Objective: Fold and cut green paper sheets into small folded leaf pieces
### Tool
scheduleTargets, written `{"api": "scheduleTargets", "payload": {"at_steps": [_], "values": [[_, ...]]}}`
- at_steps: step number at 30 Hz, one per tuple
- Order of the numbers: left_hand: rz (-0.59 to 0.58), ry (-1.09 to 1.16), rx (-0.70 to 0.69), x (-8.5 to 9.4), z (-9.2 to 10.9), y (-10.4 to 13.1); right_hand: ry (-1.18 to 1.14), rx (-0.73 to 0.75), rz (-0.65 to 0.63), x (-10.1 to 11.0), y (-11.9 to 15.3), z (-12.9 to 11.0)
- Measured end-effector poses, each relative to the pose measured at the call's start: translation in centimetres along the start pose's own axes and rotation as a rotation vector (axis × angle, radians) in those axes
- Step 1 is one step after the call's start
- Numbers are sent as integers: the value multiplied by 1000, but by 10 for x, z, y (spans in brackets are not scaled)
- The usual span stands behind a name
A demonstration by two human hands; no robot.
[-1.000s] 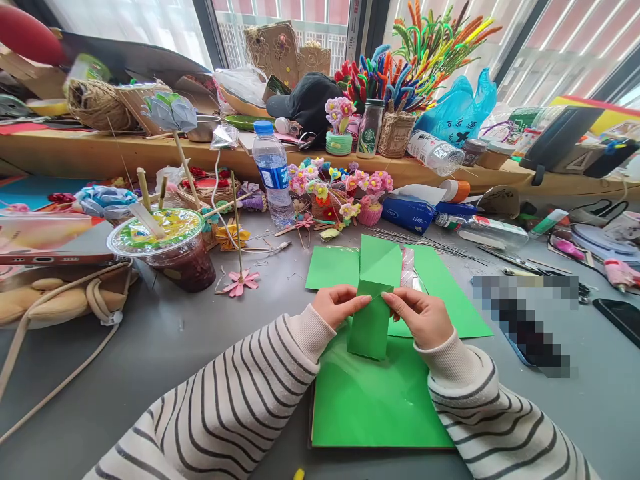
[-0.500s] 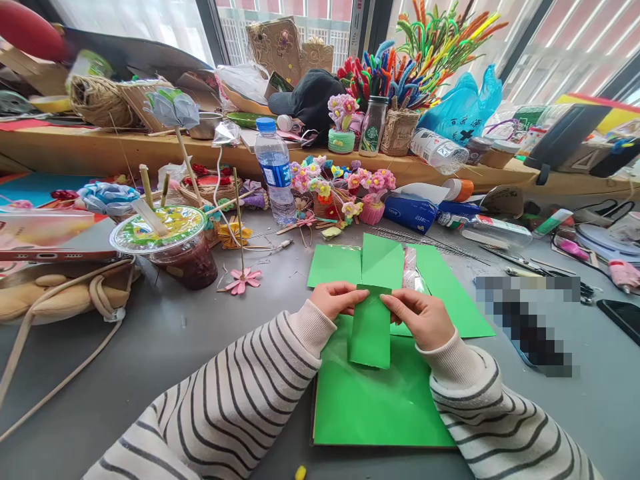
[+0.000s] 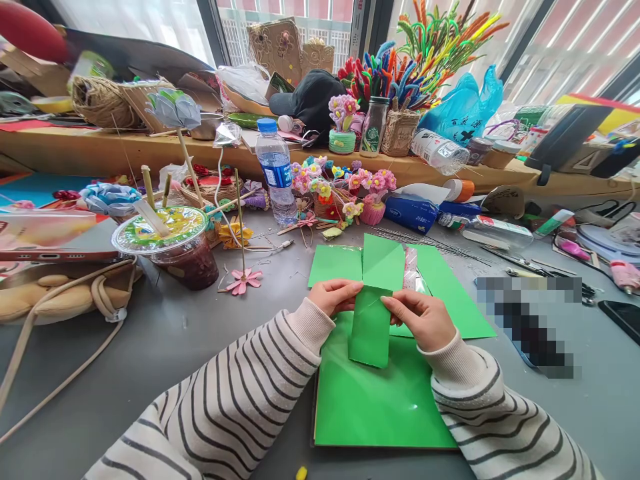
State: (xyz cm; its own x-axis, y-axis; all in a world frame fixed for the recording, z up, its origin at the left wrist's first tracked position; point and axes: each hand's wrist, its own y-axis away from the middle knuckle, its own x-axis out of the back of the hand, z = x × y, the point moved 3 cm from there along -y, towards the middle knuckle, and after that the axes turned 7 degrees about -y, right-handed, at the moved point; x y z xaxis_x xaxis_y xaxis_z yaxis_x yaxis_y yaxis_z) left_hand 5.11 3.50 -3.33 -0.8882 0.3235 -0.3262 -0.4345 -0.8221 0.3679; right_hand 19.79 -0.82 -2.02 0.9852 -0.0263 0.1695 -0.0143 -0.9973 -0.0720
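A small rectangle of green paper point(image 3: 370, 333) is held up between my two hands, tilted, over a stack of green paper sheets point(image 3: 385, 407). My left hand point(image 3: 334, 297) pinches its upper left corner, and my right hand point(image 3: 423, 317) grips its upper right edge between thumb and fingers. Just behind it lies another green paper piece point(image 3: 383, 261). More green paper point(image 3: 453, 293) spreads to the right, next to a patterned pink strip point(image 3: 409, 268) partly covered by the papers.
A lidded drink cup point(image 3: 187, 260) and a pink paper flower point(image 3: 244, 281) stand left. Behind are a water bottle point(image 3: 277, 177), crocheted flowers point(image 3: 345, 183) and a blue tissue pack point(image 3: 411, 212). A pixelated phone-like object point(image 3: 535, 333) and a glue gun point(image 3: 625, 273) lie right.
The small paper's tilt has shifted slightly, its lower end moving a little left. My left fingers have moved a little toward its left corner; both hands keep hold.
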Motion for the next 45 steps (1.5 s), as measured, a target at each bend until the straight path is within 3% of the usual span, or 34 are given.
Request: {"api": "scheduleTargets", "payload": {"at_steps": [12, 16, 21, 28, 35, 45], "values": [[121, -147, -27, 3, -2, 0, -61, -53, 4, 1, -2, 3], [16, -293, -32, 3, -3, -1, -70, -115, -65, 1, -5, 3], [-168, -488, -48, -3, -6, 0, 77, -49, -170, -5, -4, -3], [-154, -492, -22, -6, -6, 1, 190, 45, -98, -6, -2, -5], [-139, -391, -11, -6, -3, 2, 150, 64, -10, -4, -1, 0], [-110, -487, -85, -2, -6, -1, 74, 53, 159, 7, -4, 1]]}}
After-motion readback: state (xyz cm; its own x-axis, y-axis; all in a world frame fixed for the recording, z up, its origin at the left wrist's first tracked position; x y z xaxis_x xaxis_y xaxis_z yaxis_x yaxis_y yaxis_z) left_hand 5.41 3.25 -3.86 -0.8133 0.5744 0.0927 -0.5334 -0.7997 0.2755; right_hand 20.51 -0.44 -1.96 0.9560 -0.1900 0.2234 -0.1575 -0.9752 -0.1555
